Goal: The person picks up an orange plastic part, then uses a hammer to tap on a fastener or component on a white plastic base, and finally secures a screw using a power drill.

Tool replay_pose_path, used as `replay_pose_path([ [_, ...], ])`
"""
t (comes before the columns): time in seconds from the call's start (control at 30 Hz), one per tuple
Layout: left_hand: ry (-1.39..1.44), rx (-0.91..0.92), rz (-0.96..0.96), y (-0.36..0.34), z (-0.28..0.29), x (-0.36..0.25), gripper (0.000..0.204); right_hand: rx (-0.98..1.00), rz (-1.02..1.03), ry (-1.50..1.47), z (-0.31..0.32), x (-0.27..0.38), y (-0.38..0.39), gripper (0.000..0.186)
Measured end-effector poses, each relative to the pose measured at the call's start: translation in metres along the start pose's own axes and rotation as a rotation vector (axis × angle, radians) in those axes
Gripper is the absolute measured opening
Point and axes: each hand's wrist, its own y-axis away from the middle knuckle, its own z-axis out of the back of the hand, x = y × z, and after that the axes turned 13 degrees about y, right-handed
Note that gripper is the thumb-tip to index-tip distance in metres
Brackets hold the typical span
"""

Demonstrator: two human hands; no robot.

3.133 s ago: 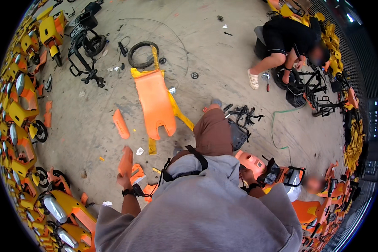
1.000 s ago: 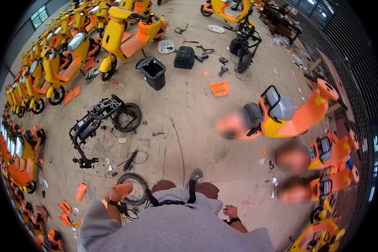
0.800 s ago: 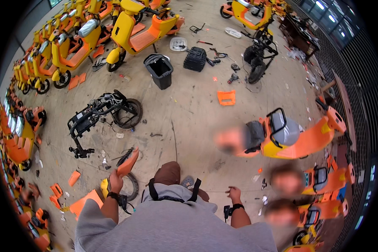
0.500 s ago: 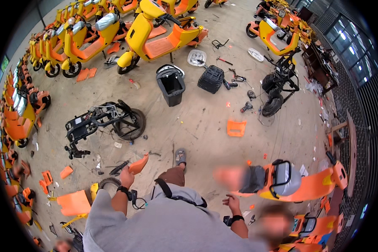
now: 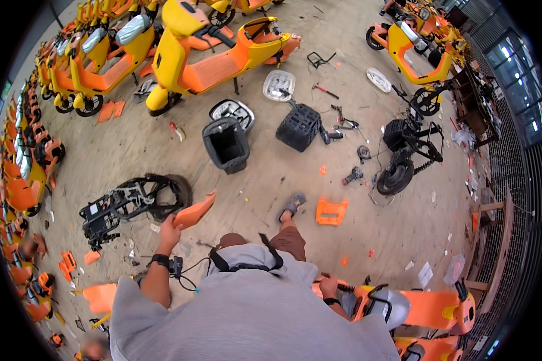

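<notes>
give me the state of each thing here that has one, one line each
left hand: shut on orange panel, raised over the floor
right hand: low, on the handlebar of an orange scooter; grip unclear
black bin: upright, open, looks empty
black basket: tipped on its side
black scooter frame: stripped, lying flat
yellow scooter: standing, seat removed

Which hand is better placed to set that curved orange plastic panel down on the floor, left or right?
Left. The left hand already grips the curved orange plastic panel, raised over open concrete floor. The right hand is low at the person's side, by the orange scooter body, away from the panel.
</notes>
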Motion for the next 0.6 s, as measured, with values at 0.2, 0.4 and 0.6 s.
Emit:
replay_pose_path([
  [0.2,-0.058,-0.123,0.088,-0.109,-0.066,-0.075,0.03,0.149,0.12,-0.158,0.045,0.131,-0.199,0.029],
  [0.4,-0.063,-0.121,0.021,-0.211,-0.129,-0.191,0.026,-0.064,0.379,0.207,0.153,0.252,-0.335,0.026],
  [0.6,0.111,-0.16,0.052,-0.326,-0.172,-0.268,0.027,0.037,0.352,-0.037,0.227,0.379,-0.443,0.025],
])
